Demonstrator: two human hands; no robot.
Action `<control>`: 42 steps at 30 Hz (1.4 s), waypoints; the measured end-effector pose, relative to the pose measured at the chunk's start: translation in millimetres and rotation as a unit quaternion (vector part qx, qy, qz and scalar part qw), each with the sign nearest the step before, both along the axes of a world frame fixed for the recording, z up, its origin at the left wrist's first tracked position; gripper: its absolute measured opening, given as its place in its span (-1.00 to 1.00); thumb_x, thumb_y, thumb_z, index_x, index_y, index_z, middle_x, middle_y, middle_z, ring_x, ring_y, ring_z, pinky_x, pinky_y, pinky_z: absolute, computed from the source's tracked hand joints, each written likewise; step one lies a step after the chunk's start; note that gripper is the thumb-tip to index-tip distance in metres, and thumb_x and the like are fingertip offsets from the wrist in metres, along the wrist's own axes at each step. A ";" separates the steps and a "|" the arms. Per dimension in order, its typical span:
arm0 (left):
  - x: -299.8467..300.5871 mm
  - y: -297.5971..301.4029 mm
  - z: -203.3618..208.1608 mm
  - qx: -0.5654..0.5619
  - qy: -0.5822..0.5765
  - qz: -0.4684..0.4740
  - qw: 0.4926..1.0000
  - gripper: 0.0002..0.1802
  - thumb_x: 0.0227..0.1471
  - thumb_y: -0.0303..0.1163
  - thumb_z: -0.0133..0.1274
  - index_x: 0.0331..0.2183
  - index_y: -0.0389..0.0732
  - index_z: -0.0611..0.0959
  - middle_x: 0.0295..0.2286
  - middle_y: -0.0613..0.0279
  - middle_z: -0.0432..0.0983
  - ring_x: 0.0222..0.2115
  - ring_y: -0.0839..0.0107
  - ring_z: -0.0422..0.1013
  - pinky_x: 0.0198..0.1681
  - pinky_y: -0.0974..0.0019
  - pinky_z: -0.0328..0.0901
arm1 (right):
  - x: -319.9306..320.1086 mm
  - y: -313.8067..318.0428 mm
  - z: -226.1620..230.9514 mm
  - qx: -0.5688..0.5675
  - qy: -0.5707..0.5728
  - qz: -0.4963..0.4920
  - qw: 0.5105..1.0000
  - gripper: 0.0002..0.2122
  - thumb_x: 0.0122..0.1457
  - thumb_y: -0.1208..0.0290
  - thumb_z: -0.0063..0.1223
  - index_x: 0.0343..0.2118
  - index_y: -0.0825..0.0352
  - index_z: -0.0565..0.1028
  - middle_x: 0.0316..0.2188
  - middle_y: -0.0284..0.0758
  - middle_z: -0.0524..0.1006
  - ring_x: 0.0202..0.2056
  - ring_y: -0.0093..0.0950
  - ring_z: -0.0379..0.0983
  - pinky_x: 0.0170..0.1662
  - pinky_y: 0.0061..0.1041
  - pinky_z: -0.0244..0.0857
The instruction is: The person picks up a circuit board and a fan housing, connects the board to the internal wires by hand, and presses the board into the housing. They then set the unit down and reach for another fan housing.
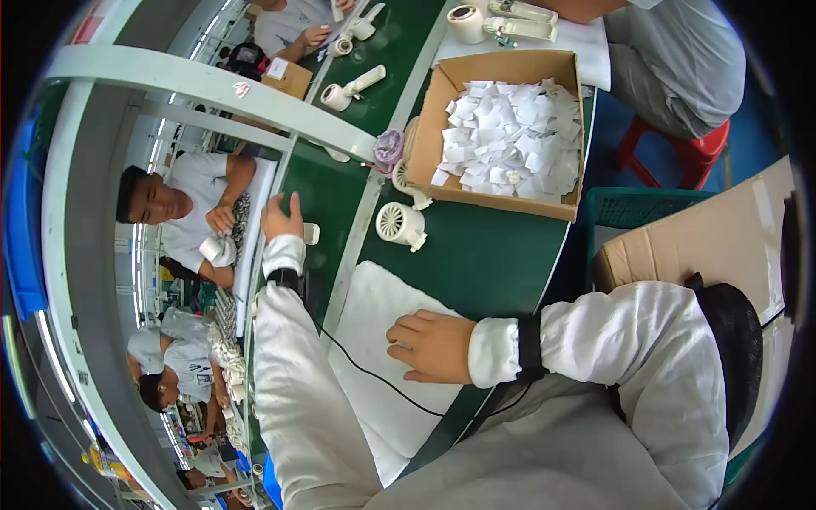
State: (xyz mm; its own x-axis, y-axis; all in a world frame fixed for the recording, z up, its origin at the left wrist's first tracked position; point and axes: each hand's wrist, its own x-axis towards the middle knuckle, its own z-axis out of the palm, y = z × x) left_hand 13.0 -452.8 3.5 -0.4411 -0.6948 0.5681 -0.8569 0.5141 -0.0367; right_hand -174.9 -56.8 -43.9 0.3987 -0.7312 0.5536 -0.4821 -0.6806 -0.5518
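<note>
My left hand (282,219) reaches out over the far side of the green bench, with thumb and fingers apart and nothing seen in it. Just right of it lies a small white plastic piece (312,234), partly hidden. My right hand (433,347) lies palm down on a white padded sheet (374,297), fingers slightly spread. Beyond that sheet a white round fan head (399,225) with a slotted grille rests on the bench. A second white fan part (410,185) sits behind it, close against the carton, partly covered.
An open cardboard box (501,202) full of white paper slips stands ahead. A purple roll (389,146) sits by the white frame bar (212,85). Co-workers sit across the bench, with handheld fans (353,87) nearby. A large carton (697,229) and red stool (671,153) are at right.
</note>
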 end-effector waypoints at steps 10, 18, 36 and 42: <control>-155.8 -48.0 -18.5 0.307 -0.040 0.081 0.947 -0.62 0.23 -0.11 -0.03 -0.20 -0.23 0.63 -0.46 0.00 0.63 -0.51 0.13 0.58 -0.50 0.09 0.41 | 2.1 -10.0 -4.4 0.014 0.039 0.037 0.998 -0.65 0.11 0.23 0.20 -0.13 0.36 0.50 -0.06 -0.30 0.45 0.02 -0.36 0.34 0.09 -0.42 0.26; -78.7 46.1 18.5 0.554 0.484 0.090 0.671 -0.72 0.24 -0.27 -0.12 -0.48 -0.19 0.42 -0.70 0.29 0.17 -0.79 0.41 0.09 -0.76 0.30 0.00 | -6.9 -12.1 -3.2 0.015 0.054 0.071 0.996 -0.67 0.12 0.23 0.20 -0.14 0.35 0.50 -0.07 -0.30 0.45 0.03 -0.36 0.34 0.09 -0.41 0.28; 28.1 431.0 34.0 0.583 0.227 -0.012 0.780 -0.69 0.32 -0.21 -0.05 -0.12 -0.28 0.44 -0.65 0.23 0.43 -0.72 0.31 0.39 -0.65 0.25 0.24 | -11.4 -1.8 29.6 0.038 -0.024 0.000 0.999 -0.69 0.23 0.48 0.11 0.05 0.17 0.54 -0.51 -0.22 0.57 -0.46 -0.20 0.54 -0.40 -0.26 0.38; 11.4 427.3 17.6 0.256 -0.047 0.002 0.966 -0.72 0.25 -0.23 0.03 -0.20 -0.27 0.49 -0.62 0.08 0.52 -0.64 0.12 0.51 -0.60 0.09 0.34 | -6.7 9.8 38.5 0.040 0.035 0.013 0.998 -0.72 0.21 0.47 0.14 -0.01 0.16 0.60 -0.54 -0.20 0.57 -0.51 -0.19 0.52 -0.43 -0.24 0.37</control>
